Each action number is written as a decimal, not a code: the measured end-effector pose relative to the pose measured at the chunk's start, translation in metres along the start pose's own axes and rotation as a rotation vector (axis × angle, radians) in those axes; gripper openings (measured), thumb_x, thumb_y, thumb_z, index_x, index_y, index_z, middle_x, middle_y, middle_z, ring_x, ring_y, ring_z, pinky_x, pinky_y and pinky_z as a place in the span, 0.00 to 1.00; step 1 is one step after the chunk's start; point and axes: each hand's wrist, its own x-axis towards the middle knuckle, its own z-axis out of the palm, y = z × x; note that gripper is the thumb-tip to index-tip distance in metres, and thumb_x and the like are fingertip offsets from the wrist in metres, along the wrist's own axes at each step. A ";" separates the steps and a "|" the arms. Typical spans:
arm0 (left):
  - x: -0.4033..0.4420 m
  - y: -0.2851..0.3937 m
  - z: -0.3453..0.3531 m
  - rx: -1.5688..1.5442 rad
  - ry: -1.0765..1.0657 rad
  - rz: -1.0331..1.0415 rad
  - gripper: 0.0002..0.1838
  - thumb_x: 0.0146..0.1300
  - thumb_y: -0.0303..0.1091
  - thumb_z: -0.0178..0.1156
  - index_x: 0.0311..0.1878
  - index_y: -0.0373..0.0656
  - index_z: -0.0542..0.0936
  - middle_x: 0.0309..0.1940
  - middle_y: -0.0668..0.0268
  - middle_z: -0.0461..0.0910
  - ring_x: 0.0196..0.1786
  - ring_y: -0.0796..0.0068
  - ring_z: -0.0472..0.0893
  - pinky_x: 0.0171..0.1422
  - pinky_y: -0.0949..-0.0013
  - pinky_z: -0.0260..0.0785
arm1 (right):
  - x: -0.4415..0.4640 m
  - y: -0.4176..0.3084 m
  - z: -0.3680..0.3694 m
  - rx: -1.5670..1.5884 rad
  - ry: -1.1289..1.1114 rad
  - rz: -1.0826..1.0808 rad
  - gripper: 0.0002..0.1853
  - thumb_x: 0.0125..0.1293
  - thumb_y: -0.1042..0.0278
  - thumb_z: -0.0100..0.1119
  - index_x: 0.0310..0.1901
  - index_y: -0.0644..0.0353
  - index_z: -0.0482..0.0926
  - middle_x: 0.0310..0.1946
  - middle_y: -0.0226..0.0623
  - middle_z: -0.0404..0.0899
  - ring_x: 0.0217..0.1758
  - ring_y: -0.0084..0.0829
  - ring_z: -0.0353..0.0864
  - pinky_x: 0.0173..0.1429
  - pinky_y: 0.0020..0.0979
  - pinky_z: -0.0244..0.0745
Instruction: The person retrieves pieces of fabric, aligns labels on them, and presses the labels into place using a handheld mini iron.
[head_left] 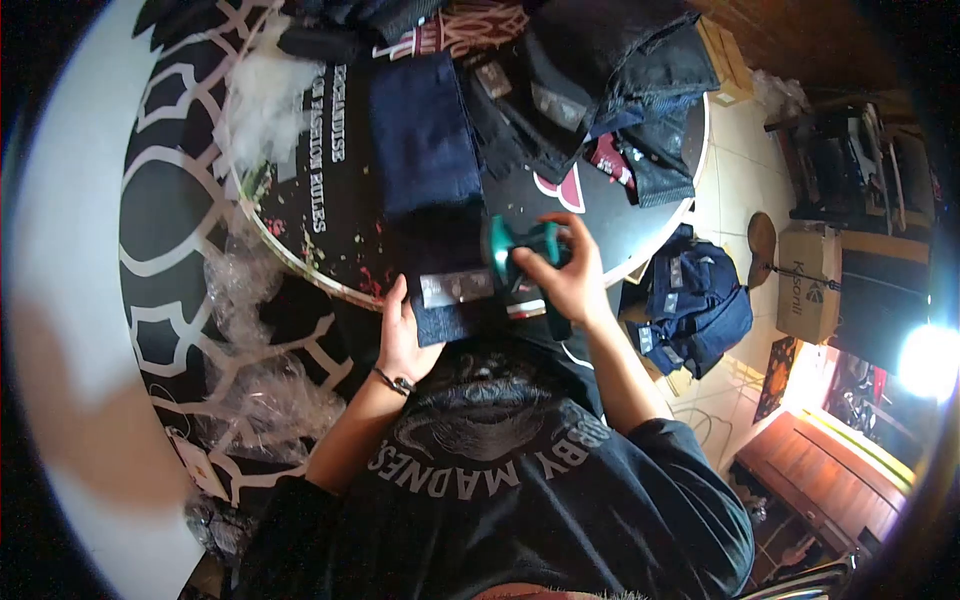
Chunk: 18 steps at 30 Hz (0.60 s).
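My left hand [405,338] is at the near end of a folded dark blue garment [425,135], its thumb up along the edge and its fingers hidden beneath. A pale label [457,288] lies on the dark cloth beside that hand. My right hand [572,272] is wrapped round a green and black handheld tool [518,245], just right of the cloth and label. The tool is slightly blurred. A small red and white object [527,309] shows below the tool.
The round black table [340,200] has a pale rim. Dark garments with labels [560,100] pile up at its far right. Clear plastic [270,400] lies at the left. Folded blue garments [700,300] and a cardboard box [808,285] are at the right.
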 end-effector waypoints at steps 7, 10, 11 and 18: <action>-0.025 -0.001 -0.003 0.117 0.184 -0.007 0.34 0.73 0.64 0.43 0.67 0.48 0.72 0.65 0.62 0.76 0.69 0.59 0.72 0.75 0.42 0.59 | 0.043 0.031 -0.060 -0.125 0.047 -0.055 0.26 0.62 0.56 0.75 0.53 0.66 0.77 0.29 0.38 0.82 0.32 0.26 0.81 0.40 0.31 0.77; -0.044 -0.007 -0.008 0.229 0.499 0.153 0.22 0.73 0.51 0.53 0.64 0.52 0.72 0.62 0.66 0.75 0.65 0.64 0.74 0.69 0.48 0.69 | 0.049 0.023 -0.065 -0.345 0.104 -0.183 0.25 0.63 0.53 0.71 0.51 0.68 0.82 0.35 0.46 0.85 0.37 0.36 0.86 0.44 0.35 0.79; -0.051 -0.007 -0.014 0.293 0.540 0.218 0.22 0.73 0.46 0.54 0.66 0.52 0.71 0.62 0.66 0.75 0.63 0.65 0.76 0.65 0.51 0.72 | 0.054 0.029 -0.068 -0.408 0.140 -0.292 0.24 0.63 0.54 0.72 0.51 0.68 0.83 0.37 0.48 0.86 0.39 0.42 0.87 0.46 0.37 0.79; -0.049 0.069 -0.049 1.010 0.602 0.718 0.30 0.68 0.20 0.57 0.72 0.46 0.65 0.57 0.62 0.75 0.54 0.75 0.78 0.49 0.72 0.77 | 0.053 0.008 -0.065 -0.409 0.191 -0.194 0.23 0.60 0.54 0.72 0.49 0.64 0.83 0.45 0.51 0.83 0.48 0.48 0.85 0.51 0.42 0.79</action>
